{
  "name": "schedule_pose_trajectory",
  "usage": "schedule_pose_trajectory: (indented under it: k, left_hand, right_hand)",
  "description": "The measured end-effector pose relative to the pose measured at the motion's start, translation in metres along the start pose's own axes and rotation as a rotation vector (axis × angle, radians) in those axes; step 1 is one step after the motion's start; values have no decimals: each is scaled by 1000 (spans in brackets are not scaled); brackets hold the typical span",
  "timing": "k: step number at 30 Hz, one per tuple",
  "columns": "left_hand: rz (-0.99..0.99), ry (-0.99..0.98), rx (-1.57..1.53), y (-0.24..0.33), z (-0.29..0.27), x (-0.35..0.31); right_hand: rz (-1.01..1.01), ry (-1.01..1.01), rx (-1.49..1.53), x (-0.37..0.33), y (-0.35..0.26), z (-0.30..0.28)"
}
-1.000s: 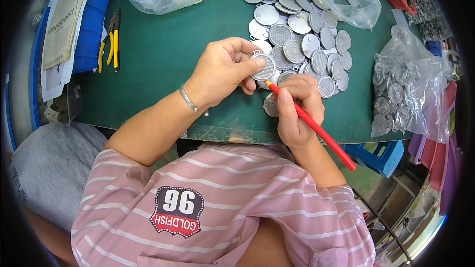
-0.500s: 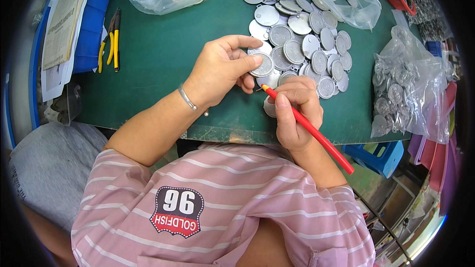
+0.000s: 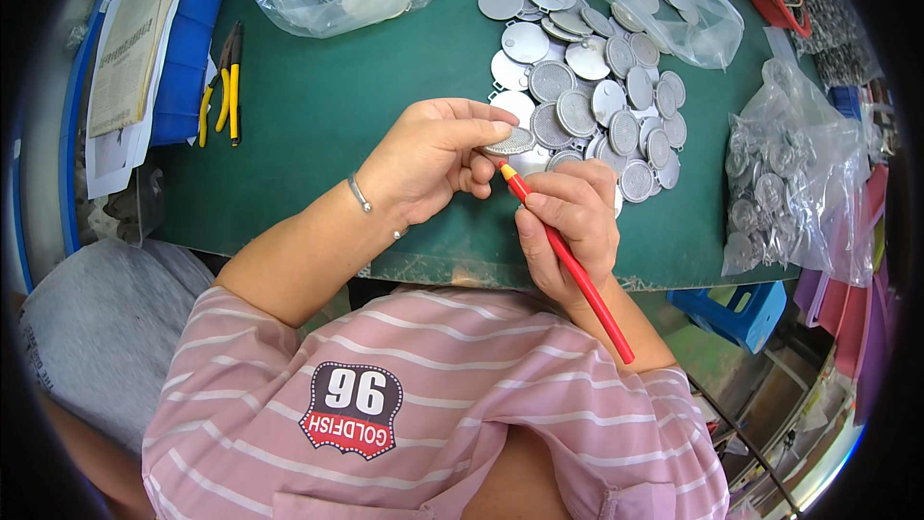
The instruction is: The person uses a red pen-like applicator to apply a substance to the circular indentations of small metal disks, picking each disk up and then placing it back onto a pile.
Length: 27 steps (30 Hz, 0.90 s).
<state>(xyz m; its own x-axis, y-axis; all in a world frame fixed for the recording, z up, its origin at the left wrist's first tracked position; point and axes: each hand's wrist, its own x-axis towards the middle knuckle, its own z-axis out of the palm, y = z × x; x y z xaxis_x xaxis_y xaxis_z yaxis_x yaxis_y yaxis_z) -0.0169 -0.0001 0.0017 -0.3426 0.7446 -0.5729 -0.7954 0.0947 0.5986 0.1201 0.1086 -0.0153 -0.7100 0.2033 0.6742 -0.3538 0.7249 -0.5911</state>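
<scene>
Between the thumb and fingers of my left hand (image 3: 441,149) is a round silver metal disc (image 3: 515,142), its textured face tilted. My right hand (image 3: 570,217) grips a red pencil-like stick (image 3: 589,300) with a yellow band near its tip. That tip points up at the lower edge of the held disc; whether the two touch I cannot tell. Just beyond both hands spreads a pile of similar silver discs (image 3: 577,114), some plain side up and some textured side up, several with small loops on the rim.
Yellow-handled pliers (image 3: 229,96) lie left on the green table (image 3: 318,87), beside a blue bin (image 3: 188,58) with papers. Clear bags of discs stand at the back (image 3: 298,0) and right (image 3: 770,173). A blue stool (image 3: 741,313) is below the table's right edge.
The disc in my left hand has tilted from face-up to nearly edge-on. My right hand has moved slightly left and down, and the red stick now points more steeply.
</scene>
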Motion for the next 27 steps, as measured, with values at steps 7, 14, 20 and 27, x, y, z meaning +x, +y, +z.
schedule_pose_trajectory:
  k: [7, 14, 20, 27]
  left_hand:
    - [1, -1, -1, -2, -1, 1]
    - [10, -19, 9, -3, -3, 2]
    - [5, -19, -6, -3, -3, 2]
    - [-79, -70, -89, 6, -1, -2]
  right_hand:
    - [12, 6, -17, 2, 0, 3]
    - [34, 27, -14, 2, -1, 4]
    - [34, 23, -5, 1, 0, 3]
    - [20, 90, 30, 0, 1, 1]
